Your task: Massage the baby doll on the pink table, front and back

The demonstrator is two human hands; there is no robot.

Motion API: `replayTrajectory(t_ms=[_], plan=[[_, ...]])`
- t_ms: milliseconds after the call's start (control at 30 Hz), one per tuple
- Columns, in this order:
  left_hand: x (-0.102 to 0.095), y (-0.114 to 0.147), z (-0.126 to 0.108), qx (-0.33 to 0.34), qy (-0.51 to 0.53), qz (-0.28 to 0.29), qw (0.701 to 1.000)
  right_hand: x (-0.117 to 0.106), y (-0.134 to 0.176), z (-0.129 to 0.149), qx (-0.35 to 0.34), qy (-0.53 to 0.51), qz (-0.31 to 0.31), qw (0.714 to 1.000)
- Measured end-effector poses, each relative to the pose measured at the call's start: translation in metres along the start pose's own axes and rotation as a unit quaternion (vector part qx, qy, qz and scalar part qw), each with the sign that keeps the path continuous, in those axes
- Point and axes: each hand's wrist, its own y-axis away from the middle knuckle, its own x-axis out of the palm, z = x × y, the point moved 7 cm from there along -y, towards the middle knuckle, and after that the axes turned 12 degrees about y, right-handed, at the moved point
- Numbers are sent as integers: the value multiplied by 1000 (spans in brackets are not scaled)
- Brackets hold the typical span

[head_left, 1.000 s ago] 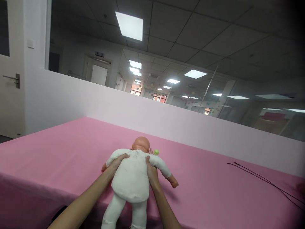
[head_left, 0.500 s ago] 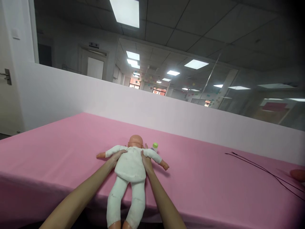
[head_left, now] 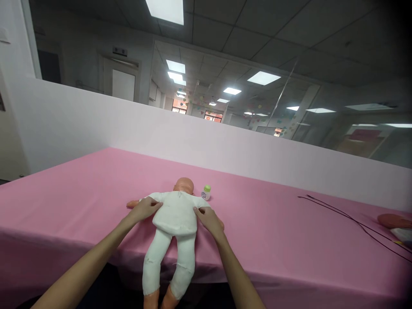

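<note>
Head view: small bottle [head_left: 206, 192] stands beside doll [head_left: 175, 214].

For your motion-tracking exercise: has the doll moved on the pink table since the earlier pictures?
Yes. The doll has gone down from lifted to lying flat on the pink table, its head ending beside the small green-capped bottle instead of hiding it.

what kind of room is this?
Probably an office space set up as a recording station: grid ceiling with panel lights, glass partitions behind a white divider, and a table in pink cloth holding a doll.
</note>
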Motion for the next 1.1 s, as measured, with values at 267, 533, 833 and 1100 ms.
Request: replayTrajectory(t_ms=[267, 533, 833, 1100], plan=[[38, -1, -44, 137, -100, -17, 985, 18, 5, 62, -172, -61, -65, 981], [74, -30, 3, 85, -13, 45, 995, 75, -19, 32, -161, -99, 8, 982], [73, -60, 20, 29, -64, -33, 997, 82, -54, 5, -138, 40, -8, 990], [46, -50, 39, 45, -191, -51, 979, 65, -55, -44, -69, 250, -28, 966]])
